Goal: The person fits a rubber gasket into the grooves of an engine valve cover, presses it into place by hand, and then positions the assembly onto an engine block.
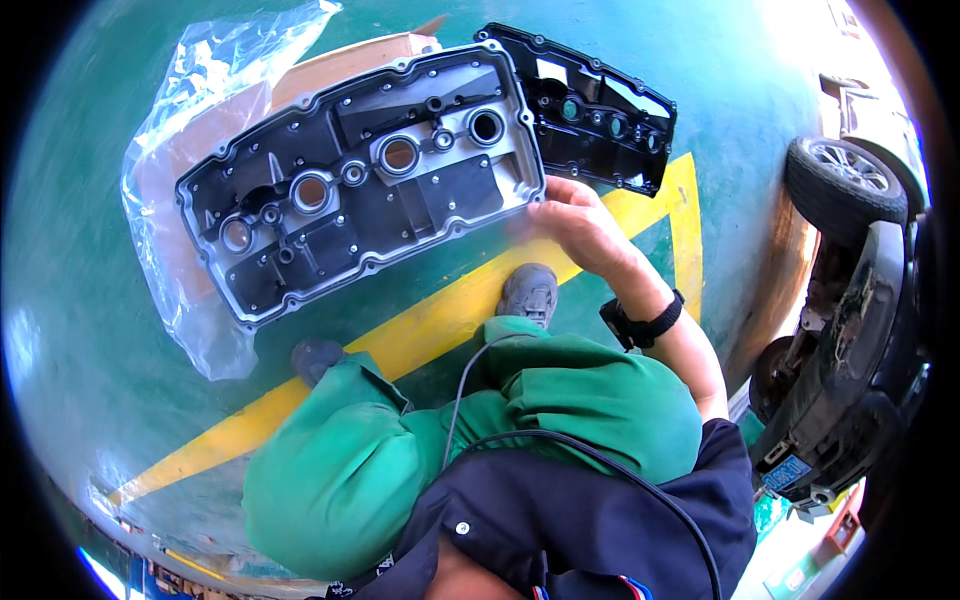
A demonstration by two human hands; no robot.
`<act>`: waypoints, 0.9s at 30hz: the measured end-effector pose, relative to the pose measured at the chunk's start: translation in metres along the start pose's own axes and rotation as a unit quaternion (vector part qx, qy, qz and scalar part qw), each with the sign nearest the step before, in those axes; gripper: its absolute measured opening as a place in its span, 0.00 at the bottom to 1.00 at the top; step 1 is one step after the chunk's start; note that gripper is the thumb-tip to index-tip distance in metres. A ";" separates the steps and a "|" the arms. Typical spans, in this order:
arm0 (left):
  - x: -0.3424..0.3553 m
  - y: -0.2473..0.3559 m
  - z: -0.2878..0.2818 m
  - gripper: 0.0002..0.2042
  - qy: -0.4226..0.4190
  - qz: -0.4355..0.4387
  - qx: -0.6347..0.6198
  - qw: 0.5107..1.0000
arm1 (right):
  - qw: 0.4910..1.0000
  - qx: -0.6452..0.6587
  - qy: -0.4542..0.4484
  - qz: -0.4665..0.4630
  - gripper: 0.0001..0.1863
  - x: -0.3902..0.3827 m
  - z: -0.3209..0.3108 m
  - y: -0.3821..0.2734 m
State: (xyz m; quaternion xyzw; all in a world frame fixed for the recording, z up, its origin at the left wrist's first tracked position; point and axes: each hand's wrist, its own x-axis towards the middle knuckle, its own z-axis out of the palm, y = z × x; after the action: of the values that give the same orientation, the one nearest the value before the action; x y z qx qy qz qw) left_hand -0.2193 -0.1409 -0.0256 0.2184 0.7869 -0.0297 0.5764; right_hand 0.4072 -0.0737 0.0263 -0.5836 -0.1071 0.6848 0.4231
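A large engine valve cover [380,210] tilts in front of me, its silver and black underside with round spark plug holes facing up. At its right corner my right hand [578,222] is closed, with thumb and fingers pinching the rim; the fingertips are partly hidden and slightly blurred. My left hand does not show. Beyond the right end of this cover, a second, black valve cover [600,120] lies on the green floor, partly hidden by the first. Under and behind the first cover are a cardboard box [350,58] and a clear plastic bag [150,220].
A yellow painted stripe [440,310] crosses the green floor [90,330] near my shoes. My knees are bent below the cover. A dark cable [590,452] runs over my lap. At the right stand a vehicle with a wheel [845,185] and a dark bumper [850,345].
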 end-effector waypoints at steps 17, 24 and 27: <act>-0.036 -0.018 -0.003 0.25 0.016 -0.007 -0.033 0.999 | 0.997 -0.027 -0.031 0.067 0.24 -0.004 0.013 0.026; -0.016 -0.010 0.005 0.26 -0.002 0.000 -0.036 0.999 | 0.996 0.010 -0.059 0.072 0.22 0.025 0.084 0.043; -0.008 0.011 0.007 0.26 -0.016 0.015 -0.033 0.999 | 0.994 0.083 -0.067 0.023 0.20 0.030 0.098 0.051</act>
State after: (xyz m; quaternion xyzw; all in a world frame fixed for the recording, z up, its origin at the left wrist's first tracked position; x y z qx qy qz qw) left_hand -0.2071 -0.1353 -0.0184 0.2102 0.7749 0.0013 0.5961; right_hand 0.2981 -0.0501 0.0017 -0.5017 -0.0645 0.7383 0.4461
